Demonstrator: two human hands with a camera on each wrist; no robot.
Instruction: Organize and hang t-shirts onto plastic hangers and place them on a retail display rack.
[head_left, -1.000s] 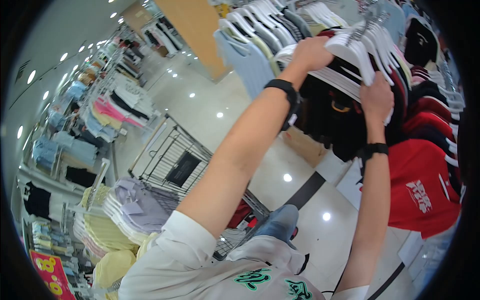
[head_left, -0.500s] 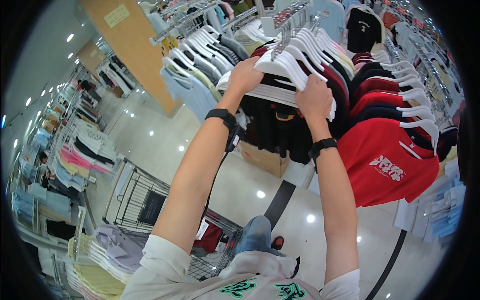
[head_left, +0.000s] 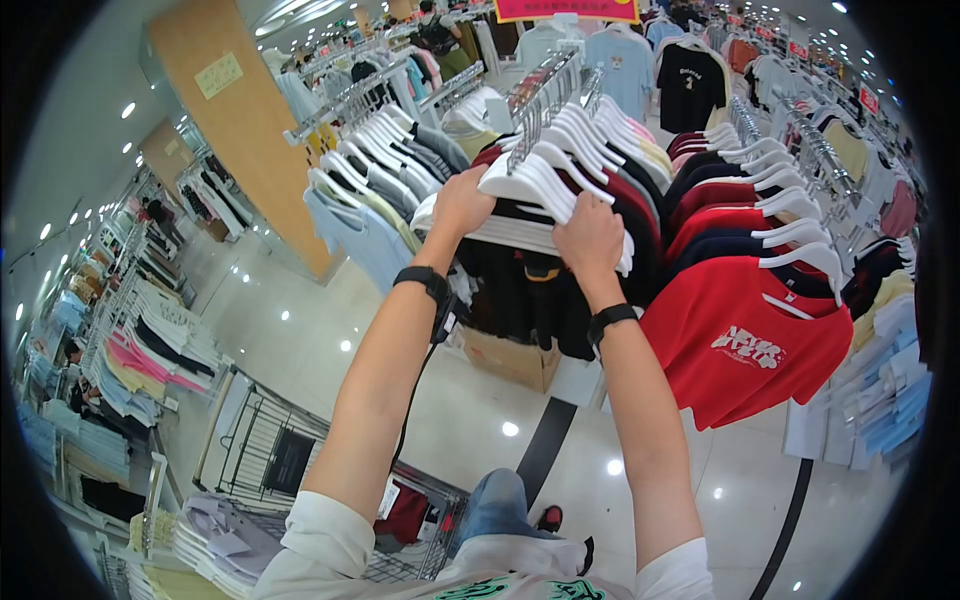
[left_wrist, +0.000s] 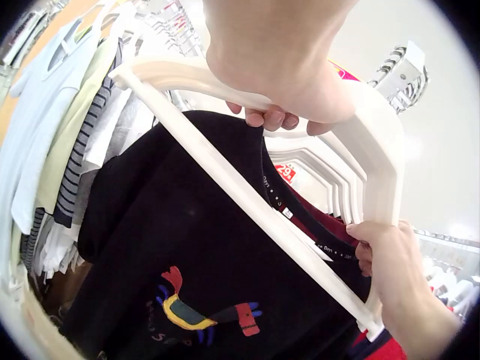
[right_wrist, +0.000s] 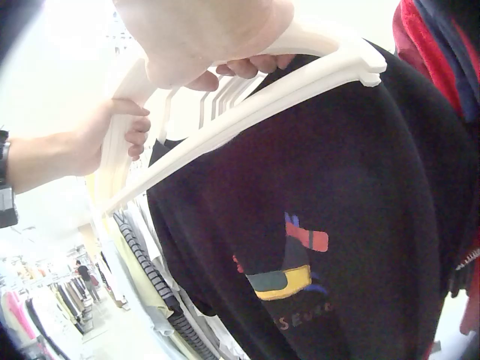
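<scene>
Rail (head_left: 572, 50) ahead of me: metal, white hangers (head_left: 588, 138) bunched close along it by their hooks. Front hanger (left_wrist: 386, 165) nearest me, tilted in my left view, black shirt (left_wrist: 195, 217) on it, multicolour print on chest. Dark red and black garments behind. Floor (head_left: 470, 405) below: glossy pale tile, dark strip (head_left: 550, 440) across it. Cardboard box (head_left: 508, 360) under the garments, wire cart (head_left: 250, 425) off to my left.

Left hand (head_left: 464, 203) and right hand (head_left: 590, 238) curl round opposite sides of the hanger (left_wrist: 225, 176), both arms (head_left: 370, 390) reaching towards it.
</scene>
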